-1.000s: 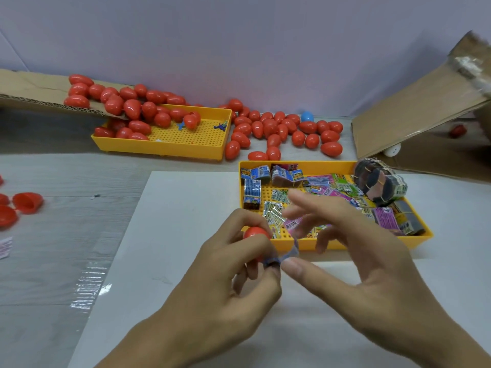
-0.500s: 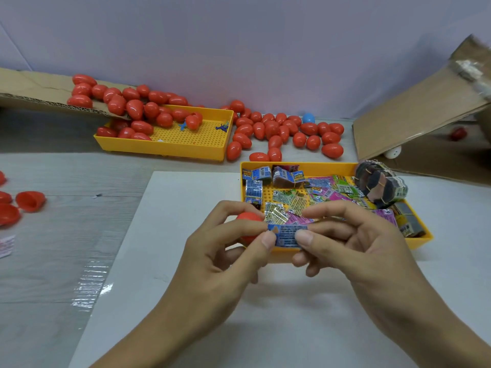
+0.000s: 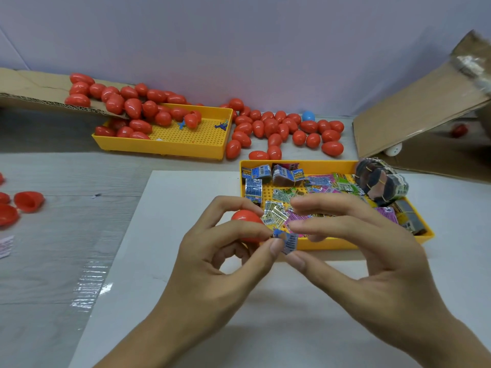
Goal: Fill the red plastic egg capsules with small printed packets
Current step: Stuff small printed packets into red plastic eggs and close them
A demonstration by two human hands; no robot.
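While both hands hover over the white sheet (image 3: 186, 197) on the counter (image 3: 66, 181), the left hand (image 3: 212, 258) curls round a red egg capsule (image 3: 245, 217), its thumb and forefinger also nipping one end of a small blue printed packet (image 3: 288, 241). The right hand (image 3: 366, 258) pinches the other end of that packet between thumb and forefinger, its remaining fingers (image 3: 332, 203) spread loosely above. The packet sits between the two hands, just in front of the near yellow tray (image 3: 345, 243), which holds a jumble of printed packets (image 3: 318, 184); a banded bundle (image 3: 381, 183) leans on its rim at about two o'clock. At eleven o'clock a second yellow tray (image 3: 186, 148) has closed red eggs (image 3: 132, 107) spilling into it from a cardboard flap (image 3: 32, 88). More red eggs (image 3: 279, 128) lie loose at twelve o'clock, one blue egg (image 3: 308, 116) among them. At nine o'clock, open red shell halves (image 3: 28, 200) rest on the counter. A cardboard box (image 3: 419, 110) lies tipped at two o'clock.
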